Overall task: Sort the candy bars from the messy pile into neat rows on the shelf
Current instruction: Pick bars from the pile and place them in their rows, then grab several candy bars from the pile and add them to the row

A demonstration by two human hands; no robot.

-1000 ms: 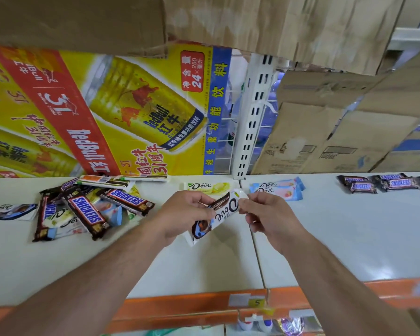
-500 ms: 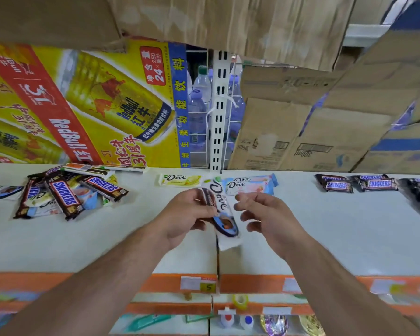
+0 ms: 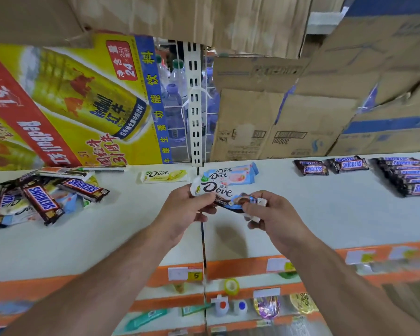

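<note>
Head view. Both hands are raised over the middle of the shelf (image 3: 131, 238), just above the seam between its two white panels. The left hand (image 3: 184, 209) pinches the upper-left end of a white Dove bar (image 3: 216, 190), its fingers (image 3: 205, 198) curled onto the wrapper. The right hand (image 3: 274, 217) grips the lower-right end, its fingers (image 3: 251, 207) closed over the blue and brown part of the wrapper. The bar is held off the shelf, tilted down to the right, logo facing the camera. Behind it, a yellow Dove bar (image 3: 164, 176) lies flat to the left of the seam. A small stack of pink-and-blue Dove bars (image 3: 235, 175) lies just right of the seam. The messy pile (image 3: 41, 200) sits at far left: Snickers bars crossed at angles over pale wrappers. At far right, two Snickers bars (image 3: 312, 168) lie side by side. Next to them is a neat overlapped column of Snickers bars (image 3: 407, 175). The back of the shelf carries a yellow Red Bull carton (image 3: 70, 105) on the left and brown cardboard boxes (image 3: 289, 122) on the right. Between these stands a white slotted upright (image 3: 195, 105), with water bottles (image 3: 175, 98) behind it. The orange front edge (image 3: 228, 265) carries price tags. Items on the lower shelves are blurred, type unclear.
</note>
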